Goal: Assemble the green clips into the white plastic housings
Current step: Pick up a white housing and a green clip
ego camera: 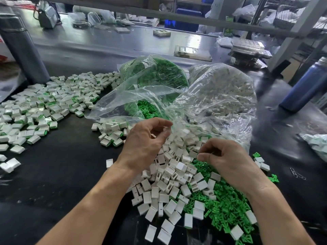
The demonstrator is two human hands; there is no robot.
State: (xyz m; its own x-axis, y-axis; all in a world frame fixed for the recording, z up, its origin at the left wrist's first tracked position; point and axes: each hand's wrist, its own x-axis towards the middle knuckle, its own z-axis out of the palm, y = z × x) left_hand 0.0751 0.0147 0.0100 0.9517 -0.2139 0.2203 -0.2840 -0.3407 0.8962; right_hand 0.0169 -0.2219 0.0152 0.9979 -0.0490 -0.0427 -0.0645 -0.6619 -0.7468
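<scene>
Loose white housings [169,175] lie heaped on the dark table in front of me, with green clips [224,200] spread to their right. My left hand [145,144] hovers over the top of the white heap with curled fingers; whether it holds a piece is hidden. My right hand [228,158] sits over the border of the white and green heaps, thumb and fingertips drawn together, their contents hidden. Assembled housings [44,106] with green showing lie scattered at the left, and a smaller group [111,131] lies beside my left hand.
Two clear plastic bags stand behind the heaps, one of green clips [155,75] and one of white housings [228,92]. A grey post [23,48] rises at the left and a blue bottle [306,85] stands at the right. Paper clips [297,174] lie at the right.
</scene>
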